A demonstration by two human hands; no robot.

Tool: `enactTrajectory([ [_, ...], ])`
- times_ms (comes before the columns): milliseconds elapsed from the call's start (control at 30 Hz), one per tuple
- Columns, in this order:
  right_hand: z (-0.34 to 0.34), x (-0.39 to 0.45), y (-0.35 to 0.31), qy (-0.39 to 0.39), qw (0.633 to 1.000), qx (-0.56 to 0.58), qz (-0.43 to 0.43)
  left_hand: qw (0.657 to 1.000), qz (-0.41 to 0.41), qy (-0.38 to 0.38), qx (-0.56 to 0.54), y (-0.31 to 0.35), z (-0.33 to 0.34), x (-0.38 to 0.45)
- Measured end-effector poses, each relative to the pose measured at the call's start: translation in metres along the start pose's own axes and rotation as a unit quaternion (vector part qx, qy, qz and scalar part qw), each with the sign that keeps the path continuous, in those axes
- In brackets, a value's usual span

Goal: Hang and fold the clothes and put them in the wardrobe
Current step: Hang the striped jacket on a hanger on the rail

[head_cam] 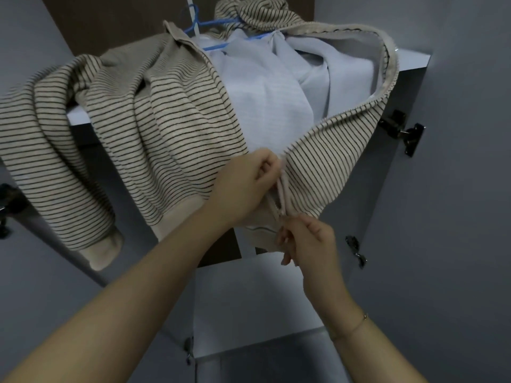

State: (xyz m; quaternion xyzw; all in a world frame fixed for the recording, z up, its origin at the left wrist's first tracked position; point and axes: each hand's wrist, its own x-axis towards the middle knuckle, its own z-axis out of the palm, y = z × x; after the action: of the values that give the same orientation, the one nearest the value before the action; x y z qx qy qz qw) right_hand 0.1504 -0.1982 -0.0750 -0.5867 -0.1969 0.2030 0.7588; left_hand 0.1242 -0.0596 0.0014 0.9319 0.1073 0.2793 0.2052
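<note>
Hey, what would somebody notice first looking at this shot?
The big beige striped jacket fills the middle, hanging open on a blue hanger inside the wardrobe, with a pale lining showing. Just below centre, the left hand and right hand pinch its two front edges together at the hem.

Single head-worn view, wide-angle, tilted steeply up into an open wardrobe (414, 189). Very near: both forearms reaching in from the bottom edge, hands at mid-frame close to the lens. Jacket (171, 128) on a hanger (210, 23) filling the upper half. Straight edges bowed toward the frame borders.
</note>
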Motion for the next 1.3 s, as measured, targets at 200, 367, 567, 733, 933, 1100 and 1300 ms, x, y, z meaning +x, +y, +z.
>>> enactTrajectory([
  [200, 0.001, -0.003, -0.004, -0.012, 0.999, 0.032, -0.015, 0.987, -0.046, 0.046, -0.148, -0.001, -0.007, 0.002],
  [367, -0.008, -0.005, 0.004, -0.023, 0.999, 0.039, 0.003, 0.996, -0.007, -0.073, 0.056, -0.020, -0.006, 0.003],
  [567, -0.026, 0.000, 0.004, -0.041, 0.993, 0.092, 0.059, 0.968, -0.069, -0.201, -0.135, -0.044, -0.005, -0.020],
  [733, -0.023, -0.005, 0.012, -0.088, 0.992, 0.047, 0.078, 0.932, -0.205, -0.164, -0.250, -0.025, 0.015, -0.047],
  [933, -0.024, -0.012, 0.021, -0.095, 0.991, -0.006, 0.095, 0.876, -0.267, -0.144, -0.376, -0.012, 0.038, -0.051],
  [1100, -0.026, -0.012, 0.025, -0.061, 0.988, 0.030, 0.139, 0.863, -0.241, -0.127, -0.426, -0.010, 0.041, -0.060],
  [1300, -0.022, -0.012, 0.027, -0.037, 0.987, 0.063, 0.141, 0.858, -0.236, -0.118, -0.441, -0.016, 0.043, -0.068],
])
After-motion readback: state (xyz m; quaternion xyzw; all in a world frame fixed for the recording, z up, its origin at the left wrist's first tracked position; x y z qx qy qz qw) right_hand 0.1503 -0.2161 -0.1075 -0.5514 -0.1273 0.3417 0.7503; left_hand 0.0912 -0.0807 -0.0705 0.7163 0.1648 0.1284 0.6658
